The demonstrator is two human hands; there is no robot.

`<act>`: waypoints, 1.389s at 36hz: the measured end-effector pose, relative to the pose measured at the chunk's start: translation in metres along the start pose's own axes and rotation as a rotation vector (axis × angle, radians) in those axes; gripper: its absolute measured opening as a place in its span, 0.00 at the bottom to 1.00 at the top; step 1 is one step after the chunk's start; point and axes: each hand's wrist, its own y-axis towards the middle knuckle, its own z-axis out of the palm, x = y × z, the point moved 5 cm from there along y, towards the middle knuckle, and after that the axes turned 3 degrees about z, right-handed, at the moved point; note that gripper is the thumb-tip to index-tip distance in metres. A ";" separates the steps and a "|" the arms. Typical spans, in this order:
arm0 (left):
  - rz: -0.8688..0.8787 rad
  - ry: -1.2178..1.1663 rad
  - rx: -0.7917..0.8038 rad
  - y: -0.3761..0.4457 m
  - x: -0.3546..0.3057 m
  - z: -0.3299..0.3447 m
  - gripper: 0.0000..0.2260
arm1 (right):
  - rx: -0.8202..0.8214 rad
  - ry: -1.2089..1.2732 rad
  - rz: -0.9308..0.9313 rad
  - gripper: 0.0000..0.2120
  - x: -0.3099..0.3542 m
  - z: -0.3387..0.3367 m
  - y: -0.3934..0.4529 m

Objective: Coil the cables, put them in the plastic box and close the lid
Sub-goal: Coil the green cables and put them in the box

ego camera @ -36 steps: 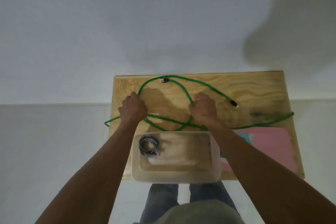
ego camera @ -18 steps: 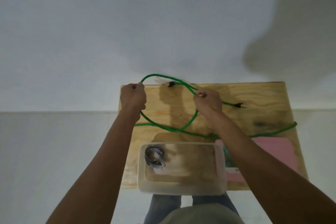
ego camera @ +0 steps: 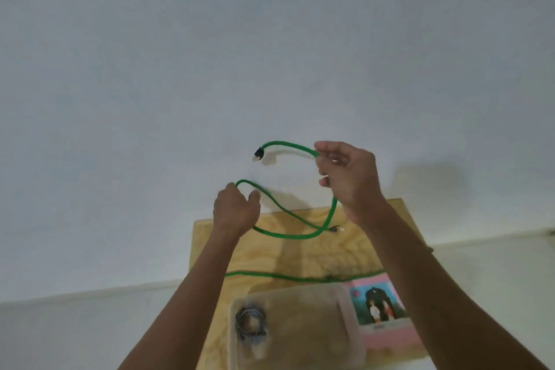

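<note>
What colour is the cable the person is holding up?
Green cable, with a black plug end; seen in the head view.

Two bare forearms are seen, sleeveless to the frame edge; left hand (ego camera: 235, 209) and right hand (ego camera: 350, 179) are ungloved.

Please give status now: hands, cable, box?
Left hand and right hand both grip green cable, lifted, half-looped. Grey coil in open plastic box. Nothing blocking.

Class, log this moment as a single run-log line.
phase: coiling | left hand: holds green cable loop | right hand: pinches cable near plug | plastic box: open, grey coil inside
</note>
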 end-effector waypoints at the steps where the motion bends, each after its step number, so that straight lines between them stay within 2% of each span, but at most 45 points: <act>1: 0.070 -0.028 -0.045 -0.004 -0.011 -0.005 0.27 | 0.013 -0.063 -0.060 0.10 0.012 -0.001 0.000; 4: 0.409 -0.103 -0.210 -0.017 -0.053 -0.033 0.34 | 0.051 -0.217 -0.214 0.11 0.045 -0.004 0.002; 5: 0.524 -0.076 -0.200 -0.020 -0.066 -0.039 0.32 | 0.067 -0.253 -0.261 0.11 0.056 -0.005 0.001; 7: 0.652 -0.030 -0.107 -0.024 -0.089 -0.050 0.22 | 0.097 -0.308 -0.337 0.10 0.074 -0.006 0.002; 8: 0.660 -0.041 -0.043 -0.029 -0.099 -0.056 0.15 | 0.114 -0.324 -0.365 0.10 0.082 -0.007 0.003; 9: 0.650 -0.122 0.036 -0.035 -0.109 -0.061 0.12 | 0.128 -0.330 -0.392 0.10 0.090 -0.008 0.004; 14: 0.507 -0.747 0.434 -0.069 -0.145 -0.065 0.22 | 0.185 -0.233 -0.515 0.09 0.129 -0.023 0.012; 17: 0.435 -1.024 0.588 -0.088 -0.172 -0.059 0.20 | 0.228 -0.161 -0.534 0.08 0.141 -0.034 0.023; 21: 0.467 -1.229 0.664 -0.106 -0.207 -0.043 0.14 | 0.261 -0.121 -0.587 0.06 0.147 -0.039 0.032; 23: 0.486 -1.279 0.672 -0.110 -0.219 -0.036 0.13 | 0.175 -0.307 -0.743 0.07 0.149 -0.039 0.029; 25: 0.513 -1.313 0.639 -0.112 -0.231 -0.032 0.13 | 0.283 -0.398 -0.745 0.08 0.139 -0.037 0.029; 27: 0.532 -1.340 0.562 -0.110 -0.242 -0.034 0.13 | 0.411 -0.326 -0.651 0.16 0.127 -0.029 0.028; 28: 0.532 -1.341 0.513 -0.108 -0.246 -0.036 0.13 | 0.447 -0.298 -0.612 0.19 0.120 -0.026 0.029; 31: 0.547 -1.308 0.388 -0.100 -0.257 -0.047 0.15 | 0.416 -0.335 -0.606 0.29 0.100 -0.021 0.030; 33: 0.559 -1.269 0.356 -0.096 -0.262 -0.054 0.18 | 0.429 -0.242 -0.437 0.31 0.090 -0.020 0.030; 38: 0.579 -1.035 0.250 -0.080 -0.266 -0.058 0.13 | 0.355 -0.197 -0.372 0.21 0.094 -0.025 0.028; 44: 0.603 -0.858 0.011 -0.062 -0.273 -0.070 0.13 | 0.408 -0.184 -0.327 0.13 0.087 -0.024 0.019; 48: 0.715 -0.564 -0.101 -0.057 -0.273 -0.078 0.11 | 0.411 -0.169 -0.310 0.09 0.089 -0.030 0.014; 50: 0.752 -0.375 -0.112 -0.056 -0.273 -0.077 0.11 | 0.384 -0.214 -0.366 0.07 0.100 -0.036 0.016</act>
